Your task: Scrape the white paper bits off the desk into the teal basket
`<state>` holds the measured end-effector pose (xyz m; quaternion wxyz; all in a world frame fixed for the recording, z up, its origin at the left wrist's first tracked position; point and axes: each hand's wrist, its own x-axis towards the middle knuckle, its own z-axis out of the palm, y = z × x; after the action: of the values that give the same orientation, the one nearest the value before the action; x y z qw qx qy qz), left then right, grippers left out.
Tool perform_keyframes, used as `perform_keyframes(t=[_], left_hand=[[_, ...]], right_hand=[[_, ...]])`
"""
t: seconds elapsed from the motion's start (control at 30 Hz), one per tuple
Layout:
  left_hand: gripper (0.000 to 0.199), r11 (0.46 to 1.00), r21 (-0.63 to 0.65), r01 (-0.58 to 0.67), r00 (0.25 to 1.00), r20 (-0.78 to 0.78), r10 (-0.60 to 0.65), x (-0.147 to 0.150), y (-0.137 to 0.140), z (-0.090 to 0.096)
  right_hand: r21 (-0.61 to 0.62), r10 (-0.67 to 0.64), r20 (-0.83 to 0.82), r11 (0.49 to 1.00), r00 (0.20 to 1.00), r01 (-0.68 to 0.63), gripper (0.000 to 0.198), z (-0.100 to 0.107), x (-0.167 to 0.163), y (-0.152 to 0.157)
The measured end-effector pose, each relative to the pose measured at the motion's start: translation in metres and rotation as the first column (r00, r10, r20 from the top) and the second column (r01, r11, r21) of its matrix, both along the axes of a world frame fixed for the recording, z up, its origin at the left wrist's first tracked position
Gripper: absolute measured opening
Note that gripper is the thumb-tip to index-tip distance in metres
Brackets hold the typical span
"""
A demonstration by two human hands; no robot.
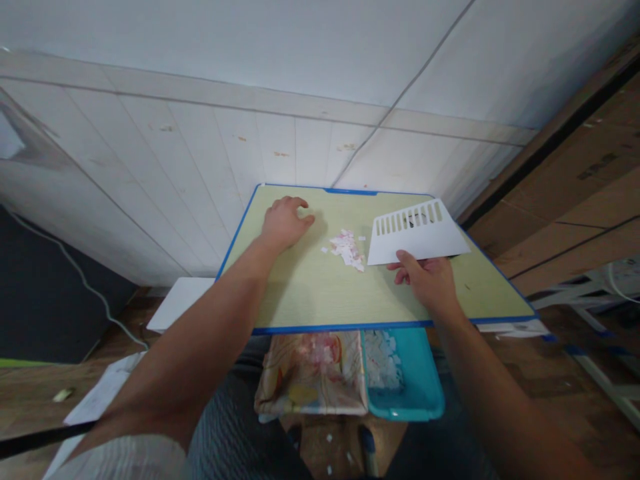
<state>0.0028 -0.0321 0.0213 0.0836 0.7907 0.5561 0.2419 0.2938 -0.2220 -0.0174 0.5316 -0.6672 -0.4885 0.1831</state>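
Loosely, the left hand [286, 224] curves half-open — the right hand [429, 280] pinches a slotted white card [417, 241].

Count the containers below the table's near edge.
2: a cloth-lined container with pinkish contents on the left, and a turquoise bin with white pieces on the right. Others may be hidden under the tabletop.

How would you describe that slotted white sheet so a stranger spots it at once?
Find the pale yellow-green tabletop edged in blue. Over its right half, the right hand grips a slotted white sheet by its near edge. Unlike the small pale scraps heaped to its left, it is one broad, flat piece with a row of slots along its far side.
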Motion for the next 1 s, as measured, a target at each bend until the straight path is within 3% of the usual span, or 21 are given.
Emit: perform_keyframes(t=[0.07, 0.13, 0.2, 0.47, 0.67, 0.73, 0.87, 1.0], left_hand=[[0.055, 0.977, 0.072, 0.201, 0.978, 0.034, -0.204, 0.016, -0.015, -0.002], [0.072, 0.921, 0.095, 0.379, 0.925, 0.005, -0.381, 0.033, -0.03, -0.006], [0.087, 0.889, 0.065, 0.454, 0.891, -0.038, -0.452, 0.046, -0.043, -0.01], [0.078, 0.882, 0.068, 0.467, 0.883, -0.085, -0.461, 0.052, -0.057, -0.01], [0.082, 0.841, 0.052, 0.538, 0.842, -0.069, -0.534, 0.056, -0.064, -0.009], [0.074, 0.838, 0.064, 0.543, 0.84, -0.038, -0.541, 0.057, -0.063, -0.01], [0.042, 0.858, 0.153, 0.491, 0.838, 0.186, -0.513, 0.057, -0.054, -0.01], [0.048, 0.942, 0.098, 0.321, 0.764, 0.56, -0.319, 0.051, -0.036, -0.004]], right_hand=[[-0.002, -0.006, 0.0, 1.0, 1.0, 0.006, 0.043, -0.002, 0.0, -0.001], [-0.008, -0.001, -0.006, 1.0, 1.0, 0.001, 0.043, -0.002, -0.001, -0.002], [-0.018, 0.007, -0.006, 1.0, 1.0, -0.007, 0.043, -0.001, -0.002, -0.003], [-0.056, -0.03, 0.094, 0.998, 0.995, 0.035, 0.058, 0.012, 0.005, -0.012], [-0.066, -0.038, 0.025, 0.997, 0.999, 0.04, 0.056, 0.014, 0.009, -0.012], [-0.064, -0.05, 0.011, 0.997, 0.999, 0.05, 0.052, 0.015, 0.007, -0.009], [0.005, -0.001, -0.035, 1.0, 0.999, 0.001, 0.044, 0.028, -0.007, 0.003], [0.021, 0.304, -0.11, 0.953, 0.946, -0.303, 0.037, 0.046, -0.031, 0.024]])
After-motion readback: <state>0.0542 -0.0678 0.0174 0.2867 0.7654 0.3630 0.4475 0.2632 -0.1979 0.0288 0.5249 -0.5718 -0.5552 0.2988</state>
